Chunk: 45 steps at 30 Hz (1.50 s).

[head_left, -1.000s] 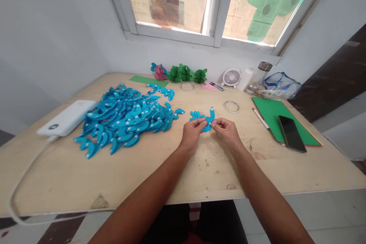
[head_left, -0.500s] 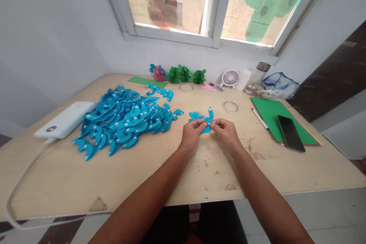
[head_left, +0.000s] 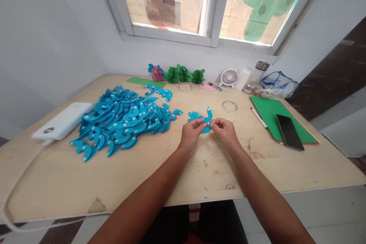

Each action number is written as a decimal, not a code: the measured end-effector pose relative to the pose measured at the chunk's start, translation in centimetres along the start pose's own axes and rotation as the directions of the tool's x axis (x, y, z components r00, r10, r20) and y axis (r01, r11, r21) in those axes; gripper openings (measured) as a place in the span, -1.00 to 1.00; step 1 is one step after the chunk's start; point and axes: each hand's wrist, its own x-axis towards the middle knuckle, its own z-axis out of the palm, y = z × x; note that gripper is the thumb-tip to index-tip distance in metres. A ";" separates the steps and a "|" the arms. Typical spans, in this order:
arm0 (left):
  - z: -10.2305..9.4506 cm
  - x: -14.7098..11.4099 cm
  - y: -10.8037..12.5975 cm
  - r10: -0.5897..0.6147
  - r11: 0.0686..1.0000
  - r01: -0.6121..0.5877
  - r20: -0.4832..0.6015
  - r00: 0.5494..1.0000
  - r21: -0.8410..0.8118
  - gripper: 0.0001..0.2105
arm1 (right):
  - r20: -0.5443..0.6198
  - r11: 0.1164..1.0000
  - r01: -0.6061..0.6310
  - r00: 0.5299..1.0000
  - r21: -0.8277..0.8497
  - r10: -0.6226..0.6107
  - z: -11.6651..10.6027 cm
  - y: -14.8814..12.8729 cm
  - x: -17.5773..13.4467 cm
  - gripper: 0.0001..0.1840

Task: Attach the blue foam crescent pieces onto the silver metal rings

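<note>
Between my two hands is a curved blue paper cutout with small white squares on it, one at its upper tip. My left hand pinches it from the left with thumb and forefinger. From the right, my right hand pinches the same cutout close to a white square, the fingertips of both hands nearly touching. Just behind my left fingers lies a small fanned group of blue paper pieces, partly hidden. A large heap of similar blue cutouts covers the table to the left.
A white power bank with a cable lies at the left. Two tape rolls, green paper ornaments, a small fan and a bottle stand farther back. At right, a phone rests on green sheets.
The view has shifted very slightly. Both hands keep their pinch on the blue paper cutout, with the right fingertips a little nearer the left ones.
</note>
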 end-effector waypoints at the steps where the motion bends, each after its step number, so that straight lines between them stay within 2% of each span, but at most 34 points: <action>1: 0.0 0.0 0.0 0.002 1.000 -0.002 -0.003 1.000 0.006 -0.80 | -0.008 1.000 -0.001 1.000 -0.003 0.001 0.0 0.0 0.0 -0.78; 17: -0.1 -0.1 0.1 0.069 0.997 -0.070 0.017 0.997 0.046 -0.70 | -0.037 1.000 0.001 0.999 -0.030 -0.002 0.4 0.0 -0.1 -0.81; 45: 0.0 -0.1 0.3 0.131 0.985 -0.129 -0.014 0.991 0.118 -0.70 | -0.043 0.997 0.040 0.998 -0.070 -0.043 0.5 0.5 0.0 -0.85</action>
